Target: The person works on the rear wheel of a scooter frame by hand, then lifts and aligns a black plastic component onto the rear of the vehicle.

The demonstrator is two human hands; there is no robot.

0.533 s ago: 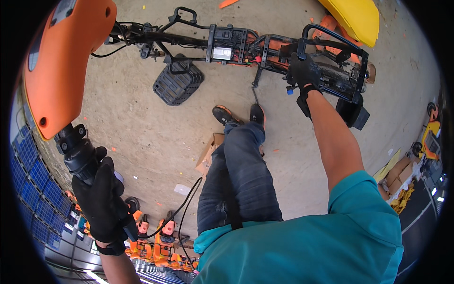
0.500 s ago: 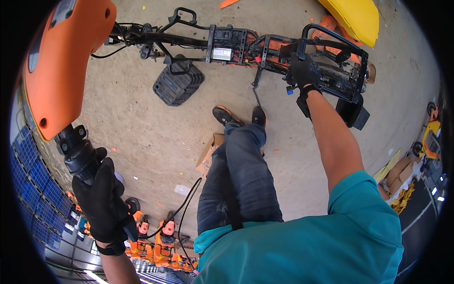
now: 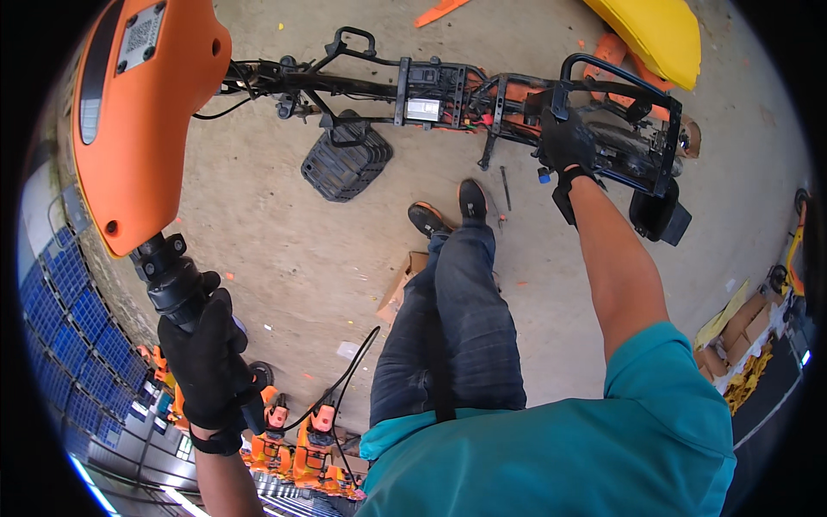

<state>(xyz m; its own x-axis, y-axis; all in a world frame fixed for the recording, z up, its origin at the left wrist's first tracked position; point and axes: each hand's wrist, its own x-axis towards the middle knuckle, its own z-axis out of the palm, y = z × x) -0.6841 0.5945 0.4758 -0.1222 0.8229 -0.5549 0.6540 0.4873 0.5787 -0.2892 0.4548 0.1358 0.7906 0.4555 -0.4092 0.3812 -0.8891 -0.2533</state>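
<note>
A stripped two-wheeler frame (image 3: pixel 465 95) stretches across the far side, its black tubes, wiring and small silver-labelled box exposed. At far left is its orange front cover (image 3: pixel 146 112). My left hand (image 3: pixel 202 358), in a black glove, is wrapped round the black handlebar grip (image 3: pixel 177 293). In a matching glove, my right hand (image 3: pixel 564 142) is closed on the black tubular rear rack (image 3: pixel 586 65) at its near front end; its fingertips are partly hidden. Below the frame's middle, a short black stand (image 3: pixel 487 153) points toward my shoes.
A black plastic crate (image 3: pixel 345 164) sits on the floor beside the frame. Yellow bodywork (image 3: pixel 655 39) lies behind the rack. Near my legs are a cardboard box (image 3: pixel 405 280) and a thin rod (image 3: pixel 506 188). Several orange vehicles (image 3: pixel 314 448) stand at lower left.
The whole scene has shifted slightly right and down in view. The stand, earlier reaching almost to my shoe, now appears shorter and apart from it. Both hands keep their holds.
</note>
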